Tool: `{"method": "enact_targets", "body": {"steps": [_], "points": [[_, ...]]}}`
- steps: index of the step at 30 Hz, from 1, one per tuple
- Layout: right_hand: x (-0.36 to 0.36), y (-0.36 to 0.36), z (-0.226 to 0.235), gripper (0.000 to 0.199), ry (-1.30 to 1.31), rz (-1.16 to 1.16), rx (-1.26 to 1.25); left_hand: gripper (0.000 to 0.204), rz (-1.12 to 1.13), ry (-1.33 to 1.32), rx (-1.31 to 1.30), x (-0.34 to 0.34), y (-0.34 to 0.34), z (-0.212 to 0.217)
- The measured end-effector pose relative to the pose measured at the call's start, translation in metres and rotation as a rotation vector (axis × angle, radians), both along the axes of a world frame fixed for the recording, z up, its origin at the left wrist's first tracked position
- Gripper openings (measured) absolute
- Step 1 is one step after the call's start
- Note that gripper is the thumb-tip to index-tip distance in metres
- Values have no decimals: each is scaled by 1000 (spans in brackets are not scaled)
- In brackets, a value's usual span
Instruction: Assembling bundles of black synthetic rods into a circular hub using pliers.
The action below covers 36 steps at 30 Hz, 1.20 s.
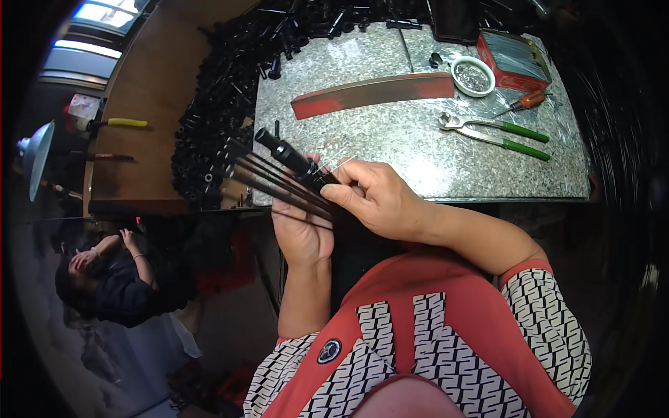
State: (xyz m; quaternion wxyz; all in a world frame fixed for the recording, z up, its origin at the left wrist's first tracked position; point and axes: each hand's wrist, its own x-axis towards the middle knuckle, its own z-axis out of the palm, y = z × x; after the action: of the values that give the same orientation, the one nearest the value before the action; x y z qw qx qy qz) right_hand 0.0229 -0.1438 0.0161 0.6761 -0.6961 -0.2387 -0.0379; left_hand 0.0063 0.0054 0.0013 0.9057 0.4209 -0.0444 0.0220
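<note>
In front of my chest, just past the near edge of the stone slab, I hold what looks like a black umbrella frame (296,160). Its thick ridged tube points up and to the left, and several thin dark ribs (268,177) fan out beside it. My left hand (303,237) supports the ribs from behind and below, its fingers partly hidden by them. My right hand (383,198) pinches at the tube's collar, thumb on top. A thin pale wire (343,164) sticks out near its fingertips; where it ends is hidden.
On the speckled slab (348,139) lie a red-brown bar (373,94), green-handled pincers (495,130) and an orange screwdriver (528,102). A white bowl (454,78) of small metal bits stands by a red box (503,64). Black tubular parts (202,125) heap leftward; another person (118,279) sits beyond.
</note>
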Motion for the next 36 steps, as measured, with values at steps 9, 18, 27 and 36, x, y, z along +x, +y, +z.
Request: {"method": "enact_targets", "body": {"steps": [9,18,27,36], "points": [[-1,18,4,23,-257,-49,-4,38,375,-208,663,-25,-5,42],[0,17,0,23,-170,123,-56,21,448,-147,575,-23,6,43],[1,12,4,28,93,224,13,25,343,-137,451,-20,20,27],[8,0,4,23,510,592,156,40,22,-201,400,-15,35,32]]}}
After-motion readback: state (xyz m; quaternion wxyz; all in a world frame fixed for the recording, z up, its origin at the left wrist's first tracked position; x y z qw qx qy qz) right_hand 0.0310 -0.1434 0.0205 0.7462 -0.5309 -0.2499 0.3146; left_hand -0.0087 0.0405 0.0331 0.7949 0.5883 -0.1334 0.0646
